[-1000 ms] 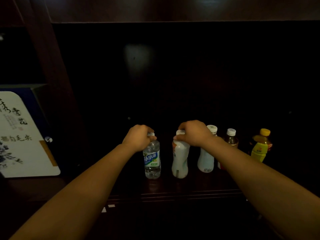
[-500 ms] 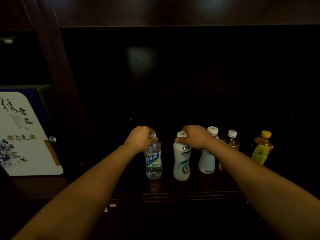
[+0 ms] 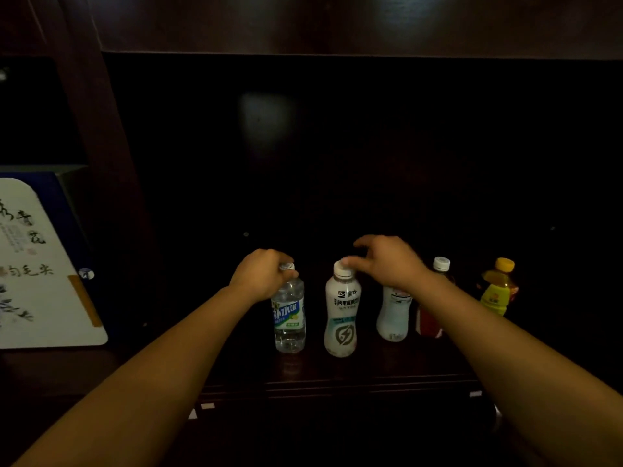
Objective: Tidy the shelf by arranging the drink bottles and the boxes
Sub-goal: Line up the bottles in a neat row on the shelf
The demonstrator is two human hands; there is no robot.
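Note:
Several drink bottles stand in a row on the dark wooden shelf (image 3: pixel 337 375). My left hand (image 3: pixel 261 276) grips the neck of the clear water bottle (image 3: pixel 289 318) with a blue and green label. Right of it stands a white milky bottle (image 3: pixel 341 315) with a lightning mark; my right hand (image 3: pixel 387 261) hovers over its cap with fingers spread, a fingertip touching the cap. Behind my right wrist stand another white bottle (image 3: pixel 392 315), a brown tea bottle (image 3: pixel 438 274) with a white cap and red label, and a yellow-capped bottle (image 3: pixel 497 288).
A white box (image 3: pixel 37 267) with black calligraphy and a blue side leans in the left compartment, past a dark wooden upright (image 3: pixel 97 163). The shelf's back is dark and deep. The front edge (image 3: pixel 337 389) runs below the bottles.
My right hand has let go of the white milky bottle's cap and lifted with its fingers opening. The bottle now stands with its label facing me. My left hand stays on the water bottle.

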